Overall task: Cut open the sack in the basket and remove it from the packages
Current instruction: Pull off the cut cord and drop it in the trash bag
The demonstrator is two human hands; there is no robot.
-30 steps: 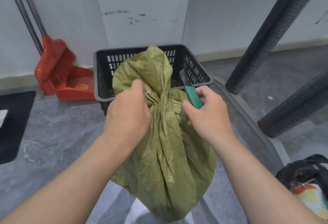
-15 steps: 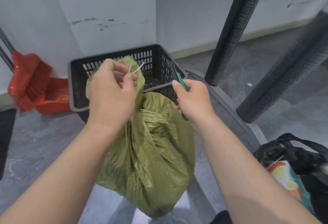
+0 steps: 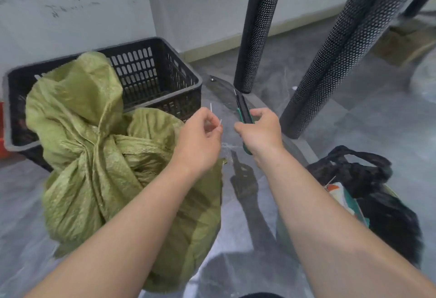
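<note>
1. Your left hand (image 3: 200, 137) is pinched shut on a thin white tie (image 3: 220, 123), its two short ends sticking up past your fingertips. The tie is clear of the sack, held in the air to the right of it.

2. Your right hand (image 3: 258, 132) is closed around a green-handled utility knife (image 3: 244, 111), blade pointing up and away from you, well clear of the fabric.

3. The green woven sack (image 3: 99, 156) does not sit down inside the black basket (image 3: 165, 66). Most of it bulges in front of the basket, with its top flap draped back over the near rim. The basket itself looks largely empty behind the flap.

4. Judging by the loose tie, the closure at the neck seems to be off. The fabric is still gathered and twisted into a bunch at the middle, so the mouth is not yet spread open.

5. No packages are visible; whatever is inside stays hidden under the cloth. No cut in the fabric shows either.

6. What seems to remain:
   - drop the tie somewhere out of the way;
   - open the twisted neck, or slit the cloth if it will not loosen;
   - pull the sack off the packages.

7. The black bag (image 3: 368, 191) at your right, with something colourful in it, may serve for scraps, though that is only a guess.
</note>
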